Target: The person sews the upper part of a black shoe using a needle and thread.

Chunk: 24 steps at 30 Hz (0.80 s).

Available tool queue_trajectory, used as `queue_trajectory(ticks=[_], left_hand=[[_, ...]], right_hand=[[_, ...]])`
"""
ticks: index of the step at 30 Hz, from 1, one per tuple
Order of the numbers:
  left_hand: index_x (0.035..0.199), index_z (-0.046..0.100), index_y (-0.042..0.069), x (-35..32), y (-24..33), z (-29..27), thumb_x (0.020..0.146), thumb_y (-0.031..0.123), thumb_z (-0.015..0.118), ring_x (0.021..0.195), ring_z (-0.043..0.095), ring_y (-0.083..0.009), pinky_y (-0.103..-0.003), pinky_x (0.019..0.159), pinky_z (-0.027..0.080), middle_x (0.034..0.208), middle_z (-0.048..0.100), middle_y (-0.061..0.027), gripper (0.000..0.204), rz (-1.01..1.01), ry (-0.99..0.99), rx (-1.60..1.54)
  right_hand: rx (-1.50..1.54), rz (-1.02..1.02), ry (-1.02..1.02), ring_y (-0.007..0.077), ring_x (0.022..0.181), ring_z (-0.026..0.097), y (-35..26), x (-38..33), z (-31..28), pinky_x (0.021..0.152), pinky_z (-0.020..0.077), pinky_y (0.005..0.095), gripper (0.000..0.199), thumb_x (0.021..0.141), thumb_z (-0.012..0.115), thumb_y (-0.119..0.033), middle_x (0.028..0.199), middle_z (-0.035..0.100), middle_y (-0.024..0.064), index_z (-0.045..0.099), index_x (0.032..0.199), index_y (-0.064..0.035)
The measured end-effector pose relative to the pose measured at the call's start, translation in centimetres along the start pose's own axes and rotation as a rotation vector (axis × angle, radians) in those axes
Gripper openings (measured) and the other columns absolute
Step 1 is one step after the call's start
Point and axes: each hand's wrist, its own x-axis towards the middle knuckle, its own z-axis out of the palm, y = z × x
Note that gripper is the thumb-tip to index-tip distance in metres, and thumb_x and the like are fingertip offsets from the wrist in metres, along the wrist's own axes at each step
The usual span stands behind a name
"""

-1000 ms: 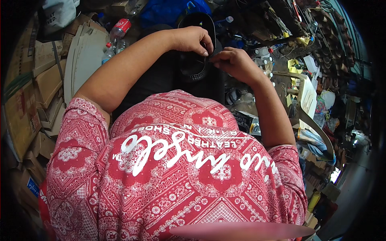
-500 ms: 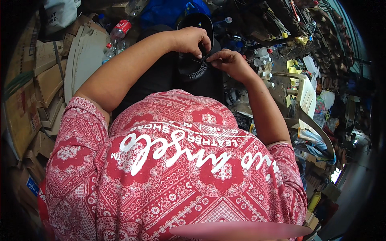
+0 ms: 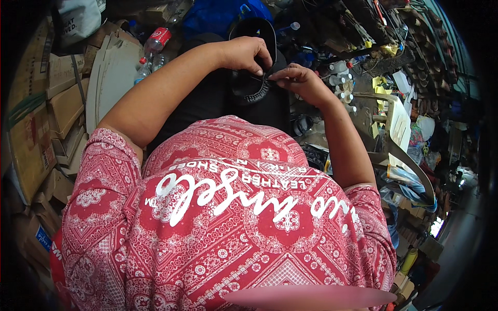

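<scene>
A black shoe [image 3: 253,36] with a stitched edge rests on my lap, toe pointing away from me. My left hand [image 3: 245,54] grips its near rim from the left, fingers curled over the edge. My right hand [image 3: 293,78] pinches the same rim from the right, fingertips pressed together at the stitched seam; whatever they pinch is too small to make out. Both hands almost touch over the shoe. My red patterned shirt fills the lower half of the view.
Flat cardboard sheets and boxes [image 3: 54,98] are stacked at the left. Plastic bottles [image 3: 150,52] stand behind my left arm. A cluttered workbench [image 3: 363,57] with small bottles, tools and yellow scraps lies at the right, beside a pale chair back [image 3: 399,124].
My right hand has drawn closer to the left one along the shoe's rim. The left hand has stayed gripping the shoe.
</scene>
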Motion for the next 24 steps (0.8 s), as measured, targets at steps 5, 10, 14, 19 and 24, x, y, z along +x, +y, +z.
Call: queue_trajectory(ticks=[5,10,14,19,24], left_hand=[[0.096,0.07,0.008,0.2,-0.3,-0.1,0.07,0.012,0.076,0.095,0.054,-0.0237,-0.033,0.086,0.044,0.095,0.054,-0.0069,0.027,-0.037,-0.024,-0.051],[0.094,0.07,0.007,0.6,-0.6,0.0,0.071,0.015,0.075,0.095,0.054,-0.0236,-0.033,0.086,0.043,0.094,0.054,-0.0069,0.024,-0.045,-0.054,-0.068],[0.1,0.068,0.008,-0.5,-0.6,0.4,0.075,0.011,0.066,0.097,0.054,-0.0234,-0.034,0.087,0.043,0.101,0.053,-0.0088,0.025,-0.024,0.082,-0.038],[0.108,0.065,0.009,-4.4,-1.2,-0.2,0.078,-0.002,0.056,0.094,0.056,-0.0215,-0.032,0.086,0.044,0.106,0.05,-0.0107,0.033,0.072,0.382,0.109],[0.105,0.068,0.008,-8.4,2.7,2.5,0.08,-0.012,0.051,0.082,0.06,-0.0189,-0.026,0.076,0.048,0.095,0.055,-0.0089,0.036,-0.079,0.465,0.053]], right_hand=[[0.079,0.049,-0.05,0.0139,0.09,0.058,0.0,0.6,-0.1,0.077,0.0471,0.027,0.022,0.082,0.067,-0.003,0.089,0.058,0.0014,0.072,0.101,-0.0142],[0.202,-0.021,0.062,0.0109,0.08,0.053,-0.4,0.5,1.9,0.074,0.0444,0.0266,0.015,0.084,0.065,-0.004,0.087,0.055,-0.0002,0.071,0.096,-0.0102],[-0.135,-0.054,0.15,0.013,0.076,0.054,-1.7,0.0,1.6,0.069,0.0444,0.0276,0.013,0.082,0.068,-0.008,0.082,0.052,0.001,0.07,0.095,-0.0092],[-0.199,-0.047,0.217,0.0174,0.077,0.055,-3.3,-1.4,2.8,0.067,0.0442,0.0284,0.016,0.081,0.067,-0.008,0.079,0.05,0.0044,0.071,0.097,-0.0104],[-0.579,-0.104,0.412,0.0272,0.079,0.054,-3.4,-2.9,5.4,0.079,0.0424,0.0374,0.029,0.079,0.065,-0.007,0.081,0.052,0.0103,0.068,0.107,-0.016]])
